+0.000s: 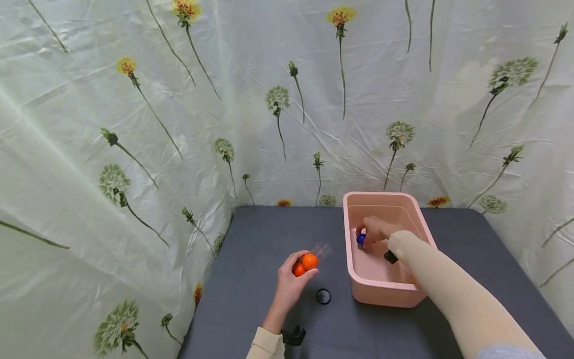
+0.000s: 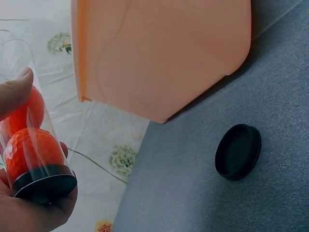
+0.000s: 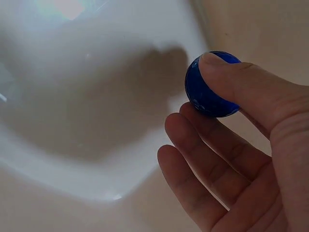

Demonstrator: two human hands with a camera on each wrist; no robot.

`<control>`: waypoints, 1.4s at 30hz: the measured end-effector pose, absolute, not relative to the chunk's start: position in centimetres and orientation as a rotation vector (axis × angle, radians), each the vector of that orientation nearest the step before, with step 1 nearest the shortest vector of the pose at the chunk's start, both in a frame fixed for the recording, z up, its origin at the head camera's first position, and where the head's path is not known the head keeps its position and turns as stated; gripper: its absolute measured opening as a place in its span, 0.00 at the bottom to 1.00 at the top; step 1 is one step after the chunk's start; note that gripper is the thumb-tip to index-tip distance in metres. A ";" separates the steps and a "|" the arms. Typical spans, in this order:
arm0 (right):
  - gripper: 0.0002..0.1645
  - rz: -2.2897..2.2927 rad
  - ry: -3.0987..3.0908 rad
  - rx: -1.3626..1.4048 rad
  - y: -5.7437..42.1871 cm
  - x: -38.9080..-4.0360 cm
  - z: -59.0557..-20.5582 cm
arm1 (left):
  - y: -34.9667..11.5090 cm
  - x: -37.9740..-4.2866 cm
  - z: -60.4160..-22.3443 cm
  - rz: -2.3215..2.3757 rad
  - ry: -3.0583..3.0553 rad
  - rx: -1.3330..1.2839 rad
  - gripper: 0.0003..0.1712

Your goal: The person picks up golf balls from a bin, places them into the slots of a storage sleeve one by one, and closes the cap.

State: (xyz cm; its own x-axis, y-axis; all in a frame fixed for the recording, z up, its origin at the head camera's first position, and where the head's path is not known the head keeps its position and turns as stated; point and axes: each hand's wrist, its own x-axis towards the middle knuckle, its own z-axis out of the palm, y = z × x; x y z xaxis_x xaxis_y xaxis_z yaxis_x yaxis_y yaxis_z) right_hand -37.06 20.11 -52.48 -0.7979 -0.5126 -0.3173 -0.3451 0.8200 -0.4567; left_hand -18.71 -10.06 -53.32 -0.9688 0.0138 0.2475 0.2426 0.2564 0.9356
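My left hand [image 1: 290, 280] grips a clear plastic tube [image 2: 46, 150] with two orange golf balls [image 1: 309, 261] inside. A black cap [image 2: 44, 183] covers the tube's lower end in the left wrist view; its other end looks uncapped. Inside the pink bin [image 1: 381, 285], my right hand [image 1: 376, 230] pinches a blue golf ball [image 3: 212, 84] between thumb and fingers, the other fingers loosely bent. On the table between the left hand and the bin lies a loose black cap [image 1: 323, 296], seen also in the left wrist view.
A dark grey cloth covers the table [image 1: 264, 224]. Behind it and at the left hangs a pale curtain [image 1: 251, 119] printed with dandelions. The bin's tall walls surround my right hand, and my right forearm crosses its right rim.
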 end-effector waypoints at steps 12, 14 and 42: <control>0.21 -0.508 2.603 -0.758 19.7 -35.9 -50.0 | -10.7 -19.6 -55.5 -1.818 -2.288 -0.266 0.28; 0.22 -0.510 2.612 -0.774 19.8 -35.6 -49.5 | -10.8 -19.7 -55.5 -1.821 -2.282 -0.268 0.28; 0.22 -0.756 2.833 -0.889 20.9 -28.2 -43.4 | -10.1 -18.8 -55.5 -1.805 -2.304 -0.285 0.29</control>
State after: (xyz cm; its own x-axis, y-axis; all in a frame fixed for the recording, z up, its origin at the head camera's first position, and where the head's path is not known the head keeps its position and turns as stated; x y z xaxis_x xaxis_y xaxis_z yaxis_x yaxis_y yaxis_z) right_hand -28.18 20.90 -43.43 -0.8291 -0.5546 0.0714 -0.5165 0.7105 -0.4780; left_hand -18.84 -10.12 -55.55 -0.9613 0.0281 0.2739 0.2727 0.2356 0.9328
